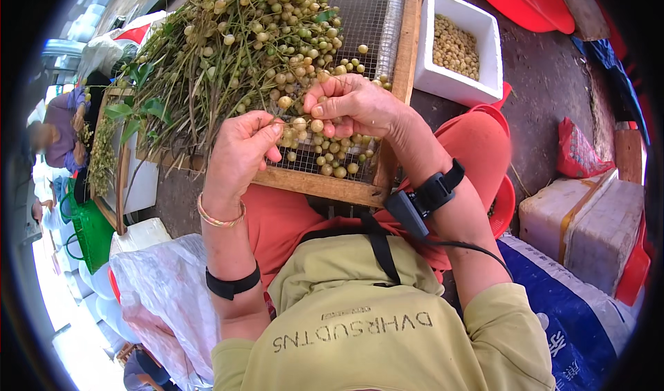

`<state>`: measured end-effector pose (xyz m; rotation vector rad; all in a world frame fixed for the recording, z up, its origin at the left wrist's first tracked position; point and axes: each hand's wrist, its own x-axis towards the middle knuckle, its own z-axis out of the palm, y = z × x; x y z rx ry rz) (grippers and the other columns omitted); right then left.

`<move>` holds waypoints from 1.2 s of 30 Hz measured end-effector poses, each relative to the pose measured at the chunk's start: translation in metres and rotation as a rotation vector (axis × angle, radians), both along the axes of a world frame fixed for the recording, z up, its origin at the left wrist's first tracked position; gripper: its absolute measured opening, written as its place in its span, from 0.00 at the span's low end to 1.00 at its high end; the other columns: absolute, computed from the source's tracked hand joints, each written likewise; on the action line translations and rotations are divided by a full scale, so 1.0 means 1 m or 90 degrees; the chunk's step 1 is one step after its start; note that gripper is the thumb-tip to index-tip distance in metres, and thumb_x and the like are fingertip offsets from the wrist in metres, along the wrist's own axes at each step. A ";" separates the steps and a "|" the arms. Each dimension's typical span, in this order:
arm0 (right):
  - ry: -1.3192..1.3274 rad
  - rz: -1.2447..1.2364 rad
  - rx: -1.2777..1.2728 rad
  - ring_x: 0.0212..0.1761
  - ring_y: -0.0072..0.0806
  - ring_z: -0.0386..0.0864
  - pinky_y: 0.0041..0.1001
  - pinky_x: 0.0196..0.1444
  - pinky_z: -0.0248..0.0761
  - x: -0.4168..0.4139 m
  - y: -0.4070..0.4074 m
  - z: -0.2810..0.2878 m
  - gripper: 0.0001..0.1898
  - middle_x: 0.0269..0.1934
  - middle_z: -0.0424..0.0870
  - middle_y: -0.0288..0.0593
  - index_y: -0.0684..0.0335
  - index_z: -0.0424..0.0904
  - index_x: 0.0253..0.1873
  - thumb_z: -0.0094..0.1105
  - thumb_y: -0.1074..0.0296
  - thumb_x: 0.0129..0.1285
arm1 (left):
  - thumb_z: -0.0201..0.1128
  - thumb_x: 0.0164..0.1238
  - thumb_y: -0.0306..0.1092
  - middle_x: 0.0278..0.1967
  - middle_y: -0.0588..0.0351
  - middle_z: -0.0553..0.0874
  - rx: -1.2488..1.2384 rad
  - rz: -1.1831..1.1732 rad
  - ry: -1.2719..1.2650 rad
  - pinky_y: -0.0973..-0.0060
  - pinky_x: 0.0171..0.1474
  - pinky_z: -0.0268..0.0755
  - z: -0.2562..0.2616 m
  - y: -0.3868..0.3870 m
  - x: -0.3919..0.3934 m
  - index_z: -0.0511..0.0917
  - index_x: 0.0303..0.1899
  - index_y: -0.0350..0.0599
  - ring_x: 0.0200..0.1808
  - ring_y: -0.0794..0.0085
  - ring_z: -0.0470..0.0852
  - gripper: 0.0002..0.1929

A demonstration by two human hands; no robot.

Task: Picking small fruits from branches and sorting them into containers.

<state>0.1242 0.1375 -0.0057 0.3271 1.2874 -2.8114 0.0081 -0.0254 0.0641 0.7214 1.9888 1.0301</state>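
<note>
Between my hands is a thin stem with a few round, pale yellow-green fruits (300, 124). My left hand (244, 149) pinches the stem between thumb and fingers. My right hand (355, 105) has its thumb and fingertips closed at the fruit; what exactly lies under the fingers is partly hidden. Both hands are above a wooden-framed wire mesh screen (391, 74). A big heap of stemmed fruit bunches (254, 43) covers the screen's left and far part. Loose fruits (340, 157) lie on the mesh near its front edge.
A white foam box (423, 53) holding small tan fruits stands right of the screen. Red basins (503, 209) and a closed foam box (576, 214) are further right. At left are a green basket (91, 230), plastic sheeting (166, 297) and another person (65, 126) beside more bunches.
</note>
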 end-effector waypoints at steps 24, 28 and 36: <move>-0.055 -0.067 0.221 0.20 0.14 0.74 0.15 0.17 0.61 0.009 -0.021 0.012 0.06 0.23 0.78 0.33 0.63 0.76 0.31 0.60 0.68 0.58 | 0.59 0.62 0.33 0.15 0.64 0.72 0.137 0.138 -0.275 0.90 0.10 0.45 -0.019 0.006 0.005 0.73 0.32 0.45 0.10 0.87 0.60 0.04; -0.070 -0.080 0.325 0.20 0.15 0.76 0.15 0.18 0.64 0.010 -0.021 0.012 0.08 0.21 0.77 0.33 0.64 0.76 0.31 0.58 0.66 0.60 | 0.58 0.64 0.31 0.15 0.62 0.76 0.141 0.170 -0.223 0.92 0.10 0.47 -0.022 0.002 0.006 0.75 0.32 0.44 0.09 0.90 0.62 0.03; 0.063 -0.355 0.661 0.29 0.42 0.78 0.36 0.31 0.68 0.006 -0.034 0.008 0.11 0.24 0.76 0.51 0.69 0.73 0.30 0.59 0.66 0.53 | 0.57 0.64 0.31 0.15 0.63 0.75 0.210 0.184 -0.171 0.92 0.10 0.48 -0.023 -0.012 -0.002 0.75 0.34 0.45 0.09 0.89 0.62 0.03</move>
